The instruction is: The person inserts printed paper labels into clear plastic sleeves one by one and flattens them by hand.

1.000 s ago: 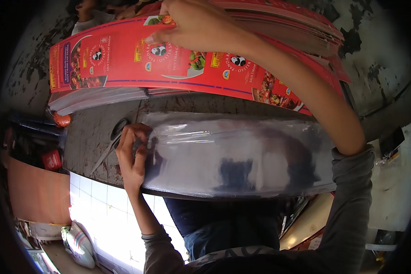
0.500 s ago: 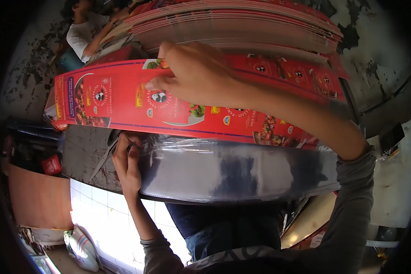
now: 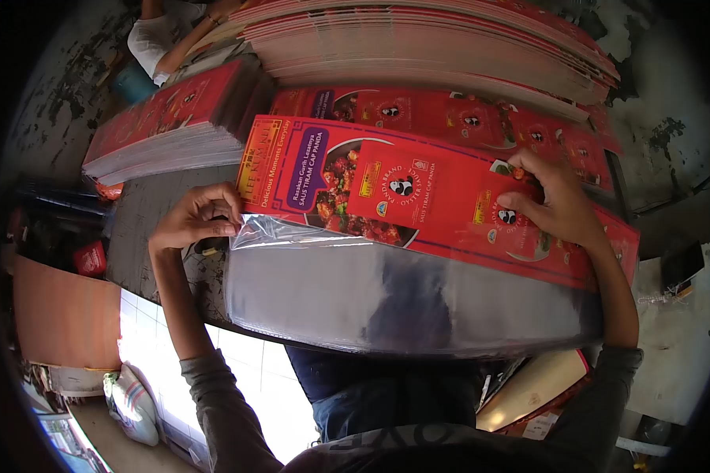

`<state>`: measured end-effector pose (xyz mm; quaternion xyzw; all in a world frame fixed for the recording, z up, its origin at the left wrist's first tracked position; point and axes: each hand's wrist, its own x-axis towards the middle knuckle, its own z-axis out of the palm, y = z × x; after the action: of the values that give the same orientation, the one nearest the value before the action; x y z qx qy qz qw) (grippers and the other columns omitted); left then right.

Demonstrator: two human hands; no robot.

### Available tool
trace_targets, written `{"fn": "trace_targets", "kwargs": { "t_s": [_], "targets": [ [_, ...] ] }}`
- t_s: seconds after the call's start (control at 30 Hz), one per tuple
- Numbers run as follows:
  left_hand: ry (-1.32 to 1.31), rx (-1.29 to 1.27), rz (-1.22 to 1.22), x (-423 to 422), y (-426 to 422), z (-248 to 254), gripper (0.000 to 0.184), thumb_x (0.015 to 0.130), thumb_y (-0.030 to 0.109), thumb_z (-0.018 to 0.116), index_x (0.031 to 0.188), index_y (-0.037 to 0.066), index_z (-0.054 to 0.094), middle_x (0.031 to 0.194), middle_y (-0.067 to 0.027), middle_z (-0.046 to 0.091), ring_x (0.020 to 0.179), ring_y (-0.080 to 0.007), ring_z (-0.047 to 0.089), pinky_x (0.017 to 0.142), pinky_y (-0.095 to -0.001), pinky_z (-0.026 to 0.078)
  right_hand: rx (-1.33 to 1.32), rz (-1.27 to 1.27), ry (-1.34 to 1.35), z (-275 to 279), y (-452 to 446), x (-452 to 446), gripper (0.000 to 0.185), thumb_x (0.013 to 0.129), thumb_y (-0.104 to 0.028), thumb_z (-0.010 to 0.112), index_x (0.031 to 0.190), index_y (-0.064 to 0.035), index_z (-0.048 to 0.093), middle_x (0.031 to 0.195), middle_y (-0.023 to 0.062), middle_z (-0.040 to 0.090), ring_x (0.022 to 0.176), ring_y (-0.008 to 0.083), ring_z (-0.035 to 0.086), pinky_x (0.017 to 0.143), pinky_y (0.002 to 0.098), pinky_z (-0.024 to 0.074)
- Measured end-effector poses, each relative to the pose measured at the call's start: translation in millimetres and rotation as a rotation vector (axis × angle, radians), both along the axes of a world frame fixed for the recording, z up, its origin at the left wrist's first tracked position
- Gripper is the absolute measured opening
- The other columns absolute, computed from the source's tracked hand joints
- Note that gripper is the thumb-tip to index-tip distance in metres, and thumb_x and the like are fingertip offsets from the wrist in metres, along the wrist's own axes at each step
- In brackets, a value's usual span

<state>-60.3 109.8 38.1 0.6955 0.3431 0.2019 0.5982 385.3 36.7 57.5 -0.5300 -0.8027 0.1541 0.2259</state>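
Note:
A long red printed sheet (image 3: 442, 189) lies slanted over a stack of clear plastic sleeves (image 3: 331, 292). My right hand (image 3: 551, 201) grips the sheet toward its right part, thumb and fingers pinched on it. At the sheet's left end, my left hand (image 3: 201, 217) pinches the upper left corner of the plastic, thumb and forefinger together. The plastic there is creased and shiny. Whether the sheet's left end is inside the sleeve, I cannot tell.
Behind lie more red sheets (image 3: 465, 118) and a tall stack of them (image 3: 418, 47). Another bundle (image 3: 173, 118) stands at the left. A person in a white shirt (image 3: 162, 39) is at the back left. The dark tabletop (image 3: 146, 229) shows at the left.
My right hand has carried the red sheet right and down over the sleeves. My left hand has shifted slightly left and up, lifting the plastic's corner. More of the bundle behind shows.

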Motion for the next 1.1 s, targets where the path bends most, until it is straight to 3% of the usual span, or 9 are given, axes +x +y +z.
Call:
{"fn": "trace_targets", "kwargs": {
  "t_s": [0.23, 0.27, 0.4, 0.67, 0.87, 0.93, 1.1],
  "targets": [
    [-0.119, 0.024, 0.042, 0.3, -0.6, -17.4, 0.019, 0.072, 0.001, 0.068, 0.086, 0.002, 0.055, 0.080, -0.0056, 0.059, 0.078, -0.0130, 0.061, 0.069, -0.0247, 0.049, 0.091, -0.005, -0.065, -6.2, -1.7, -1.5, 0.041, 0.073, -0.032, 0.069, 0.094, -0.0007, 0.053, 0.076, 0.0131, 0.058, 0.065, 0.0216, 0.057, 0.056, 0.0313, 0.0425],
    [-0.107, 0.058, 0.079, 2.4, -1.3, -17.7, 0.029, 0.072, 0.001, 0.068, 0.096, 0.003, 0.051, 0.080, -0.0076, 0.062, 0.075, -0.0134, 0.062, 0.068, -0.0244, 0.049, 0.091, 0.004, -0.063, -5.0, -1.8, -3.1, 0.041, 0.073, -0.032, 0.069, 0.094, -0.0007, 0.053, 0.076, 0.0131, 0.058, 0.065, 0.0216, 0.057, 0.056, 0.0313, 0.0425],
    [-0.089, 0.027, 0.070, 4.6, -0.8, -13.9, 0.048, 0.071, 0.004, 0.070, 0.109, 0.004, 0.041, 0.077, -0.0117, 0.064, 0.074, -0.0134, 0.063, 0.068, -0.0234, 0.049, 0.095, 0.002, -0.054, -6.3, -2.5, -1.2, 0.039, 0.072, -0.028, 0.070, 0.095, -0.0013, 0.053, 0.077, 0.0125, 0.058, 0.067, 0.0214, 0.057, 0.060, 0.0312, 0.0428],
    [-0.047, 0.073, 0.133, 3.3, -6.5, -5.6, 0.045, 0.074, 0.004, 0.068, 0.106, 0.003, 0.036, 0.075, -0.0165, 0.064, 0.070, -0.0162, 0.064, 0.066, -0.0253, 0.051, 0.077, -0.036, 0.021, 6.1, -6.6, -4.0, 0.034, 0.070, -0.021, 0.070, 0.095, -0.0028, 0.054, 0.076, 0.0095, 0.058, 0.066, 0.0211, 0.055, 0.066, 0.0301, 0.0427],
    [-0.051, 0.040, 0.138, 4.3, -4.8, -7.8, 0.041, 0.076, 0.003, 0.065, 0.104, 0.001, 0.036, 0.074, -0.0176, 0.064, 0.069, -0.0186, 0.064, 0.064, -0.0273, 0.052, 0.115, -0.055, -0.121, 13.5, -9.7, -7.8, 0.038, 0.066, -0.021, 0.072, 0.094, -0.0028, 0.055, 0.076, 0.0099, 0.057, 0.067, 0.0220, 0.054, 0.075, 0.0327, 0.0410],
    [-0.031, 0.020, 0.136, 4.4, -3.5, -6.3, 0.040, 0.076, 0.002, 0.065, 0.103, 0.000, 0.036, 0.074, -0.0177, 0.064, 0.069, -0.0191, 0.065, 0.064, -0.0276, 0.052, 0.065, -0.066, -0.011, 10.3, -8.8, -7.2, 0.040, 0.064, -0.022, 0.073, 0.094, -0.0029, 0.055, 0.076, 0.0098, 0.057, 0.068, 0.0245, 0.055, 0.077, 0.0345, 0.0410],
    [-0.005, 0.010, 0.170, 5.9, -4.6, -7.4, 0.038, 0.076, 0.004, 0.065, 0.103, -0.001, 0.038, 0.073, -0.0184, 0.064, 0.067, -0.0201, 0.064, 0.063, -0.0277, 0.052, 0.215, -0.018, -0.086, 11.0, -9.4, -7.6, 0.040, 0.064, -0.021, 0.074, 0.094, -0.0033, 0.055, 0.077, 0.0104, 0.057, 0.068, 0.0244, 0.055, 0.070, 0.0325, 0.0433]
  ]
}}
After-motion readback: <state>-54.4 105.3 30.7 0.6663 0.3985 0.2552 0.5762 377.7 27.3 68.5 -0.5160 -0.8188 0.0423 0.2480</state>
